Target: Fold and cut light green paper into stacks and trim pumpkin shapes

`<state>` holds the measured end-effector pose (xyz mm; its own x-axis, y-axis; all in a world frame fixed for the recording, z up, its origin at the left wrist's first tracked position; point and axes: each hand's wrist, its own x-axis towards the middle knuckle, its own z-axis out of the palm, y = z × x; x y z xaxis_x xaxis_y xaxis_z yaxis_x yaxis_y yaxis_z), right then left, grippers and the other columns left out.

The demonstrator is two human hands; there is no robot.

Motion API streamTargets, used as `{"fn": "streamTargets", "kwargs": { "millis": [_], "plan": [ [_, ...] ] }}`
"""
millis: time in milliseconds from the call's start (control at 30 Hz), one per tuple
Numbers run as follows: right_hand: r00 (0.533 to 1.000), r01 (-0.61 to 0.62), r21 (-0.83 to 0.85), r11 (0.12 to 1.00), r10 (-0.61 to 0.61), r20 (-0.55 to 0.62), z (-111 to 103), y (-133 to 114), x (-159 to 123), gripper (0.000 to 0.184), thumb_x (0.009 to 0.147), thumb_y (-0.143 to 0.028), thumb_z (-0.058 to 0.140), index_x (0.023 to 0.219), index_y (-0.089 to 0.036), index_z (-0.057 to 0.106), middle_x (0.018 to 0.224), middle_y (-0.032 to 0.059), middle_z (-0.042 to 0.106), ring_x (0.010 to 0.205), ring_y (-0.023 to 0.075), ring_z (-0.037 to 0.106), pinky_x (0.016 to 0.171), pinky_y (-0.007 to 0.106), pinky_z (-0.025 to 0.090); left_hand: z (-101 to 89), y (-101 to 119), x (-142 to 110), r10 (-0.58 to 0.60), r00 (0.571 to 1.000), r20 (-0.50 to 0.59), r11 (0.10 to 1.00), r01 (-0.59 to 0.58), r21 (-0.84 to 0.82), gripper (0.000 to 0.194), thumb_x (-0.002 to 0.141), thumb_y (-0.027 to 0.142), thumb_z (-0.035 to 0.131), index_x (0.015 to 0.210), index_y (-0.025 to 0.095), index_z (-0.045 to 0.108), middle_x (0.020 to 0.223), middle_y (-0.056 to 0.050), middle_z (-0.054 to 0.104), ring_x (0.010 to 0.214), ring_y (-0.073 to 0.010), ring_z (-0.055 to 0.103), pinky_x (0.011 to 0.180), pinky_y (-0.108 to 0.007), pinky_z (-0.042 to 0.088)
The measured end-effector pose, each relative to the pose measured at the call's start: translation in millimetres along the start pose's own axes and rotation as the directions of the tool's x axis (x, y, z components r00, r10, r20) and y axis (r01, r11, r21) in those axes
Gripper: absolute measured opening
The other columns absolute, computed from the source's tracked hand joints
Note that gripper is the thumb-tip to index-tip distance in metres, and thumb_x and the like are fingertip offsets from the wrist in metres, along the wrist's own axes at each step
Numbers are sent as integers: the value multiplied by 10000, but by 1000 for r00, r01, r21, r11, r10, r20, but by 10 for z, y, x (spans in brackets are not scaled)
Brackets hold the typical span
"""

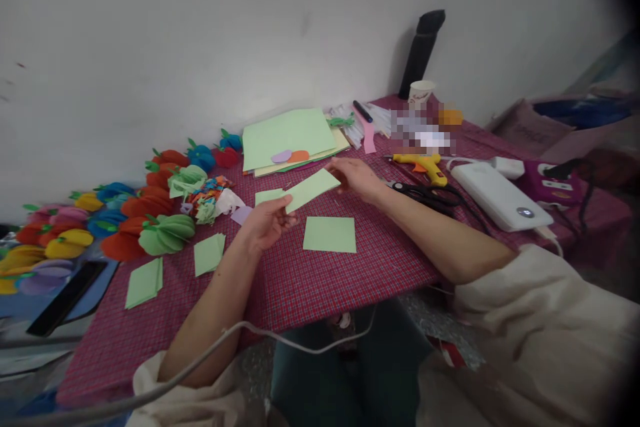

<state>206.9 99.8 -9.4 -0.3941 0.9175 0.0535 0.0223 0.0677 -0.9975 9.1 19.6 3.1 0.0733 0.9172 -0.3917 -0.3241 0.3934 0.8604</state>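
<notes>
A light green piece of paper, long and narrow as I see it, is held up above the table. My left hand pinches its left end between thumb and fingers. At the other end, the curved fingers of my right hand close around the paper's right edge. Below them a green paper rectangle lies flat on the checked cloth. Part of another green sheet shows behind my left hand. Two small stacks of green paper, one nearer and one farther, lie left of my left forearm.
Colourful paper pumpkins crowd the left side beside paper scraps. Large green sheets lie at the back. To the right are black-handled scissors, a yellow glue gun, a white power bank and a paper cup. A white cable crosses in front.
</notes>
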Motion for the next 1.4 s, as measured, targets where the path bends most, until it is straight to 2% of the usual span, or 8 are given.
{"fn": "streamTargets", "kwargs": {
  "millis": [133,233,367,467,533,700,1033,1400],
  "plan": [
    [882,471,-291,833,-437,178,-94,-164,-62,453,627,-167,614,1059,-279,541,1191,18,482,1110,190,396,900,360,322,-60,62,-1,-89,996,6,991,89,-96,100,636,191,632,647,141,546,444,38,510,390,-49,466,416,-165,364],
    [813,578,-309,755,-504,291,-75,-208,-93,264,645,-202,621,894,-287,627,1162,-6,512,1131,179,375,928,361,284,-60,58,-1,-95,995,9,994,96,-44,100,657,222,608,642,142,551,449,30,519,396,-53,471,430,-172,365],
    [937,345,-264,901,-313,156,-33,-149,-81,171,722,-332,537,728,-204,649,825,14,631,860,160,533,737,305,406,-83,70,30,151,974,-169,972,-115,204,445,725,532,410,568,140,549,357,14,454,326,-82,421,390,-210,326],
    [985,138,-117,984,-124,119,-6,-95,-78,237,700,-375,548,669,-156,635,656,5,613,653,128,539,598,261,413,-79,94,41,520,799,-301,837,-407,365,526,696,624,354,666,152,584,438,11,511,404,-86,474,419,-193,327],
    [987,88,-39,995,-82,135,26,-76,-92,233,678,-372,573,677,-147,636,649,5,615,617,115,530,585,255,411,-41,87,25,602,768,-217,777,-502,379,459,659,571,480,841,167,601,671,-17,618,596,-99,555,521,-183,377],
    [983,30,20,999,-33,179,120,-87,-151,228,653,-365,601,669,-141,640,657,22,629,591,109,524,582,258,410,46,-20,-8,464,884,-58,838,-416,352,389,571,400,663,856,140,618,746,-30,640,596,-121,542,545,-225,399],
    [986,131,74,989,-137,92,90,-98,-106,216,690,-363,561,711,-168,650,685,8,627,623,106,537,622,253,415,-40,-52,26,480,869,-122,820,-394,416,272,586,401,649,669,145,613,497,46,535,400,-62,411,398,-187,287],
    [996,34,202,979,-49,69,80,-60,-77,137,654,-289,604,680,-163,649,675,3,634,643,105,557,674,258,429,22,-51,20,491,860,-138,827,-411,383,256,615,402,623,583,155,564,461,68,467,402,-53,382,408,-180,283]
  ]
}}
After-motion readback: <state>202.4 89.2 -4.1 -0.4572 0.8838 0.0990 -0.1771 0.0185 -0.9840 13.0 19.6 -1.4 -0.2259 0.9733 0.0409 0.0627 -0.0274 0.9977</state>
